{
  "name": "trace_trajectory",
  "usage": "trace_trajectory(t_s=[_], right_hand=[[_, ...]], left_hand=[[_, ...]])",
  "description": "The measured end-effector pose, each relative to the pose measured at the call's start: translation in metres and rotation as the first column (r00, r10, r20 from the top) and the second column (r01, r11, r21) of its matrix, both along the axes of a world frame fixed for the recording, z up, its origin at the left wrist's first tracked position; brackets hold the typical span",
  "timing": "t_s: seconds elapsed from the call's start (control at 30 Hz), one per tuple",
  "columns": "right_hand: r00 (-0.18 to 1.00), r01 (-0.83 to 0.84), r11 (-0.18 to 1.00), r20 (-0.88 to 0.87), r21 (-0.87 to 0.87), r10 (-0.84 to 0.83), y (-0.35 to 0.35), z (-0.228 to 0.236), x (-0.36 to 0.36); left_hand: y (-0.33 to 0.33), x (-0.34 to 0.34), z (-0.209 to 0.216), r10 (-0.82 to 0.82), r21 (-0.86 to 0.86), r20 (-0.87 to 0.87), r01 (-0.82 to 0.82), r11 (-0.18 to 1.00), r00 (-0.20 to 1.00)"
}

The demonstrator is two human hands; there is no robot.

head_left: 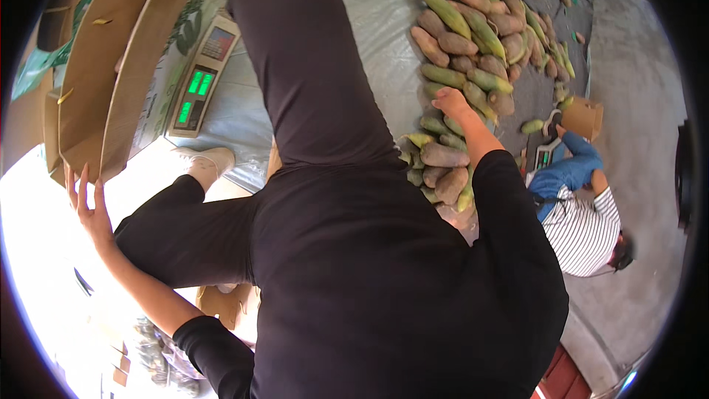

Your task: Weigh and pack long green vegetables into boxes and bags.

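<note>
My left hand (88, 203) is stretched out to the left with its fingers spread, its fingertips at the lower edge of a tilted, open brown cardboard box (111, 81). My right hand (450, 102) reaches forward onto a long pile of green and brownish oblong fruit (465, 37) lying on a pale plastic sheet (369, 22). Its back faces the camera and its fingers are hidden among the fruit, so I cannot tell whether it grips one. My black-clothed body and legs (354, 251) fill the middle of the view.
A flat electronic scale (199, 77) with green lit displays lies on the sheet next to the box. At the right, another person in a striped shirt (587, 229) bends over a small cardboard box (585, 117) and a second scale. Cardboard scraps (221, 303) lie by my legs.
</note>
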State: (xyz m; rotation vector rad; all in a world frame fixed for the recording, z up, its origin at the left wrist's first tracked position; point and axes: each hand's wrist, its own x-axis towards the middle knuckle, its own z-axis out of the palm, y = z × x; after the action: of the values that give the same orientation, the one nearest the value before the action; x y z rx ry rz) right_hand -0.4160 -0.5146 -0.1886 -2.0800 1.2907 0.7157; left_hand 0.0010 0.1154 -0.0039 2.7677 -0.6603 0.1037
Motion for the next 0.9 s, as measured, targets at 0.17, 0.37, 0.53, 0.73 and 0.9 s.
trace_trajectory(t_s=[0.17, 0.37, 0.53, 0.73, 0.9], right_hand=[[0.967, -0.060, 0.997, -0.244, 0.043, 0.069, 0.007, 0.014, -0.045], [0.922, -0.235, 0.970, -0.304, 0.058, 0.242, 0.020, -0.009, -0.109], [0.855, -0.277, 0.961, -0.450, 0.023, 0.257, 0.055, 0.003, -0.121], [0.813, 0.033, 0.971, -0.558, -0.238, -0.164, 0.074, 0.018, -0.127], [0.687, 0.296, 0.889, -0.568, -0.351, -0.453, 0.085, 0.014, -0.164]], left_hand=[[0.008, 0.005, -0.007, -0.014, -0.016, -0.011, 0.014, 1.000, 1.000], [-0.002, 0.006, -0.006, 0.010, -0.065, -0.044, -0.012, 0.998, 0.999], [-0.005, 0.009, -0.008, -0.002, -0.035, -0.026, 0.001, 0.999, 1.000], [-0.006, 0.001, -0.002, 0.021, -0.090, -0.028, -0.023, 0.996, 0.999], [0.006, -0.007, 0.005, 0.082, -0.087, -0.026, -0.084, 0.993, 0.996]])
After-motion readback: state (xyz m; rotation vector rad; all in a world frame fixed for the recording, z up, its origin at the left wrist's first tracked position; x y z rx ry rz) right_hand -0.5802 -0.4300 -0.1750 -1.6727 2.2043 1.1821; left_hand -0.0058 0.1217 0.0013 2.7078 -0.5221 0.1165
